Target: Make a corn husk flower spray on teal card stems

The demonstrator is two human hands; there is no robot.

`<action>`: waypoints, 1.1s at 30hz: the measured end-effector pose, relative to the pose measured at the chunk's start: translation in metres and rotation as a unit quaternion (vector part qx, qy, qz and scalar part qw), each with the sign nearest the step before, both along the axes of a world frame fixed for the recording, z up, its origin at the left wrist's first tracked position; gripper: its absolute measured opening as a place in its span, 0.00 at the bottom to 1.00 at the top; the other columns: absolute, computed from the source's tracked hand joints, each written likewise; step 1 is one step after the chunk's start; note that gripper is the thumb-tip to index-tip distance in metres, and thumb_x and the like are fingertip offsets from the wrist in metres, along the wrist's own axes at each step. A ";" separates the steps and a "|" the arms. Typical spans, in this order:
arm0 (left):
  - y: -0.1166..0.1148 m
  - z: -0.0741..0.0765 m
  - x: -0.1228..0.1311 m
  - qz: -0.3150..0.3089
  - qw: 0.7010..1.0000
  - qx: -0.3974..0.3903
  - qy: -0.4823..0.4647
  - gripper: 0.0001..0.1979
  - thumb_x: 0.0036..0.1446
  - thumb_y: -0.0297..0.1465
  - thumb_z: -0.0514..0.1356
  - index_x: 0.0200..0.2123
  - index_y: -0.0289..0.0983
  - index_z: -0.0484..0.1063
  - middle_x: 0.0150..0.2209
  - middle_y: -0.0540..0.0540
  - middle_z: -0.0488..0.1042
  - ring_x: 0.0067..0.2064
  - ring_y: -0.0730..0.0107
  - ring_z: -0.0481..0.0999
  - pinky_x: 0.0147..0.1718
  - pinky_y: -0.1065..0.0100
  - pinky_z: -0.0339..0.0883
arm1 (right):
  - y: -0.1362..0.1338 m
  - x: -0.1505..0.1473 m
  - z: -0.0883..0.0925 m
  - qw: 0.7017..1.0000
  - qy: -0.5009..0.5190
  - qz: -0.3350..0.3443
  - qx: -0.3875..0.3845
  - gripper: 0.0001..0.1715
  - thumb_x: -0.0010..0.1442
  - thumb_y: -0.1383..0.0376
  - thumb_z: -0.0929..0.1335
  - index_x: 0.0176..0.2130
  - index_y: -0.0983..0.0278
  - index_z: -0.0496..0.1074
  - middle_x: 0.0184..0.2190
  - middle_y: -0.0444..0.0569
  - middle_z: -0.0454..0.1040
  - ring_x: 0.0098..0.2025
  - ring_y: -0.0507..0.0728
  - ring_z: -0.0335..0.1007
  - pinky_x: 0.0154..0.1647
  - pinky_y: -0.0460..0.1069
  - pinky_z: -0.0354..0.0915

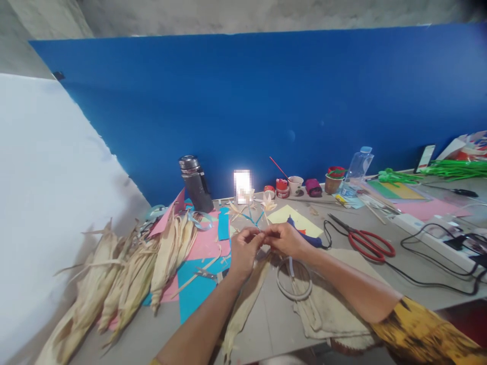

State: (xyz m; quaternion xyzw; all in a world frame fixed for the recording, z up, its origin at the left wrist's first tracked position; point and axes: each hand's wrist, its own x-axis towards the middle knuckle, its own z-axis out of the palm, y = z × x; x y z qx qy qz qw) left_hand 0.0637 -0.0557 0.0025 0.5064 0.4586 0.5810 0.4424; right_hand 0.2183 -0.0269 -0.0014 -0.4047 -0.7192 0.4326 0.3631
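Observation:
My left hand (243, 249) and my right hand (286, 238) meet above the middle of the table, thumbs and fingers pinched together. From the fingertips rises a forked blue stem (254, 221), its lower end hidden between the fingers. Pale husk flowers (268, 204) stand around its upper ends. A long dry corn husk (247, 304) lies below my hands. Under my right wrist is a ring-shaped roll of tape (279, 284), beside a folded beige cloth (331, 314).
Dry corn husks (129, 268) are heaped at left, near open scissors (205, 274) and a dark thermos (198, 185). Red-handled scissors (371, 246), a blue glue gun (314, 241), a power strip (437, 243) and cords lie at right. Paint pots (282, 190) and a plastic bottle (356, 170) line the back.

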 end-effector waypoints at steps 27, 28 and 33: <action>-0.003 0.005 -0.001 0.005 0.999 -0.050 -0.011 0.09 0.44 0.34 0.66 0.25 0.36 0.71 0.16 0.53 0.68 0.20 0.75 0.64 0.23 0.72 0.58 | -0.001 -0.005 -0.004 1.000 0.004 -0.025 -0.001 0.08 0.53 0.64 0.69 0.32 0.66 0.76 0.21 0.43 0.71 0.20 0.48 0.60 0.19 0.42 0.54; -0.003 0.005 -0.001 0.005 0.999 -0.051 -0.011 0.09 0.44 0.34 0.66 0.25 0.36 0.71 0.16 0.53 0.68 0.20 0.75 0.64 0.23 0.72 0.58 | -0.001 -0.005 -0.005 0.999 -0.001 -0.030 0.013 0.08 0.53 0.64 0.69 0.33 0.66 0.77 0.22 0.44 0.72 0.21 0.49 0.61 0.20 0.42 0.55; -0.001 0.001 -0.001 -0.013 0.999 -0.033 -0.026 0.09 0.44 0.34 0.66 0.23 0.36 0.70 0.16 0.54 0.66 0.19 0.77 0.62 0.22 0.73 0.56 | -0.002 -0.004 -0.004 0.999 -0.005 -0.037 0.037 0.07 0.54 0.64 0.68 0.31 0.65 0.76 0.21 0.43 0.72 0.21 0.49 0.62 0.21 0.43 0.56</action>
